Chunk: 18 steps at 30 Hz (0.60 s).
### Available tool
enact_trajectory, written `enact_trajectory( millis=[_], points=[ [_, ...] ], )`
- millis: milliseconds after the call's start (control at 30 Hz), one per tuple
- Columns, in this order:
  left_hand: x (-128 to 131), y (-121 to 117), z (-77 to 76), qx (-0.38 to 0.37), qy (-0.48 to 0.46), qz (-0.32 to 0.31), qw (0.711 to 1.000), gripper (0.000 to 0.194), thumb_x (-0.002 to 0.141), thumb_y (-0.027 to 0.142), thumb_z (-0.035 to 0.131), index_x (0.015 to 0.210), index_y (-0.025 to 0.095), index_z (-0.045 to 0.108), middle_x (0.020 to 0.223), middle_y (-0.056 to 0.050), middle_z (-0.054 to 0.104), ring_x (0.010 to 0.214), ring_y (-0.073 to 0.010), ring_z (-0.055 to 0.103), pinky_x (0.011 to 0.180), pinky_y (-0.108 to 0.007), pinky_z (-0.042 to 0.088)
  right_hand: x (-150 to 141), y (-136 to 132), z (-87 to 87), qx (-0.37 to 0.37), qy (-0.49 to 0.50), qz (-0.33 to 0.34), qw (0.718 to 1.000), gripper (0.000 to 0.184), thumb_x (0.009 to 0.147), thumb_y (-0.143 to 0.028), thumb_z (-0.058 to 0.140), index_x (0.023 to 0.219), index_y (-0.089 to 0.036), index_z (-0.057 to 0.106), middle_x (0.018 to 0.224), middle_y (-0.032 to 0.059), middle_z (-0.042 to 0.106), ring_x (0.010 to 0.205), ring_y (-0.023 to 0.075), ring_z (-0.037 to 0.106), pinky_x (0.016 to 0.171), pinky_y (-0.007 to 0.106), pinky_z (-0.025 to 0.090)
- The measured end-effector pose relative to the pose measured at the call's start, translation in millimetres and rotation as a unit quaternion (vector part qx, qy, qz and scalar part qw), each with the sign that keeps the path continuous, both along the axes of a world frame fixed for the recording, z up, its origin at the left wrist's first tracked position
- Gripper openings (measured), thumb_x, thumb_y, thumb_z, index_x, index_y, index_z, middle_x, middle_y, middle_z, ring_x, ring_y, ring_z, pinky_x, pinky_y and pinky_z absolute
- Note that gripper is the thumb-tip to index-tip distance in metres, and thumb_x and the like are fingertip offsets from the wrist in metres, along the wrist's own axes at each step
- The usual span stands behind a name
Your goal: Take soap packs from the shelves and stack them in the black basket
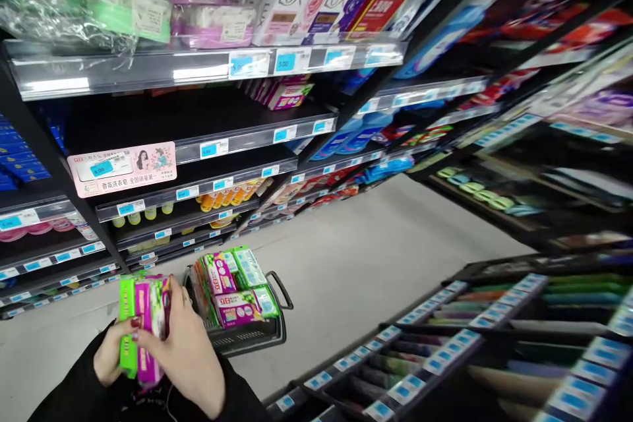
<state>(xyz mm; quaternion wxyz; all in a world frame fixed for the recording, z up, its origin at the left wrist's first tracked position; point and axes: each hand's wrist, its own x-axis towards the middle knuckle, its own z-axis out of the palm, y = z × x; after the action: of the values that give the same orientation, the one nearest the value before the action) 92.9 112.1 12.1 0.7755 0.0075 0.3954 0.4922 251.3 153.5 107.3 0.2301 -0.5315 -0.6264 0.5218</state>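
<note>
Several soap packs, a green one (128, 343) and magenta ones (147, 336), stand side by side between my two hands. My left hand (109, 351) is closed on their left side, its thumb across the green pack. On the right, my right hand (185, 346) is closed round the magenta packs, thumb in front and fingers behind. Just beyond that hand a dark shopping basket (247, 336) sits low near the floor. More magenta packs (221, 271) and green packs (251, 268) lie in it in rows.
Ahead on the left is a black shelf rack (198, 115) with price tags and a pink sign (123, 168). Similar magenta packs (289, 93) stand on its middle shelf, boxed soaps (306, 10) above. A pale floor (356, 250) runs along the aisle. Tagged racks (445, 349) border the right.
</note>
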Motion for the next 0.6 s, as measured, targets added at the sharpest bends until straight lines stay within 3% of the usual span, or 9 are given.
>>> enact_trajectory(
  millis=[67,133,200,300,467,600],
  points=[
    [4.1,1.8,8.1,0.000,0.032,0.025,0.999,0.025,0.068,0.013,0.075,0.092,0.012,0.071,0.074,-0.007,0.075,0.083,-0.0282,0.071,0.084,-0.038,0.053,1.2,7.7,-3.2,0.007,0.037,0.015,0.999,0.071,0.071,-0.037,0.068,0.133,-0.015,0.042,0.120,0.0149,0.057,0.110,0.0326,0.053,0.098,0.047,0.038],
    [3.3,1.8,16.7,-0.008,0.049,0.035,0.998,0.015,0.070,0.015,0.074,0.084,0.013,0.071,0.070,-0.006,0.075,0.077,-0.0265,0.071,0.083,-0.037,0.053,9.0,13.2,-17.1,-0.037,0.144,0.026,0.989,0.061,0.077,-0.043,0.062,0.130,-0.017,0.046,0.118,0.0128,0.060,0.108,0.0304,0.056,0.096,0.045,0.041],
    [-1.6,0.6,24.7,-0.008,0.043,0.015,0.999,0.007,0.072,0.017,0.073,0.078,0.013,0.072,0.067,-0.006,0.074,0.074,-0.0265,0.071,0.083,-0.039,0.053,18.1,13.8,-34.6,-0.153,0.273,0.007,0.950,0.064,0.077,-0.056,0.056,0.129,-0.019,0.046,0.114,0.0122,0.062,0.098,0.0298,0.061,0.085,0.045,0.047],
    [-10.9,-1.4,32.9,0.038,-0.026,-0.034,0.998,0.018,0.072,0.027,0.074,0.084,0.014,0.074,0.077,-0.009,0.075,0.082,-0.0302,0.070,0.087,-0.044,0.051,28.5,7.6,-54.5,-0.288,0.393,-0.059,0.871,0.070,0.076,-0.070,0.045,0.121,-0.017,0.052,0.103,0.0135,0.065,0.083,0.0285,0.064,0.073,0.043,0.049],
    [-19.2,-2.5,34.2,0.097,-0.105,-0.048,0.989,0.029,0.071,0.031,0.073,0.096,0.019,0.075,0.103,-0.012,0.072,0.096,-0.0356,0.066,0.086,-0.049,0.051,36.0,0.1,-55.8,-0.298,0.486,-0.070,0.819,0.086,0.070,-0.085,0.022,0.100,-0.017,0.066,0.089,0.0120,0.063,0.067,0.0207,0.054,0.064,0.035,0.045],
    [-19.4,-2.8,31.8,0.105,-0.101,-0.065,0.987,0.029,0.071,0.034,0.072,0.096,0.018,0.075,0.110,-0.013,0.070,0.095,-0.0369,0.064,0.083,-0.054,0.051,35.3,4.6,-37.3,-0.258,0.513,-0.111,0.811,0.077,0.074,-0.079,0.024,0.104,-0.021,0.064,0.098,0.0121,0.063,0.073,0.0214,0.052,0.068,0.034,0.044]
  ],
)
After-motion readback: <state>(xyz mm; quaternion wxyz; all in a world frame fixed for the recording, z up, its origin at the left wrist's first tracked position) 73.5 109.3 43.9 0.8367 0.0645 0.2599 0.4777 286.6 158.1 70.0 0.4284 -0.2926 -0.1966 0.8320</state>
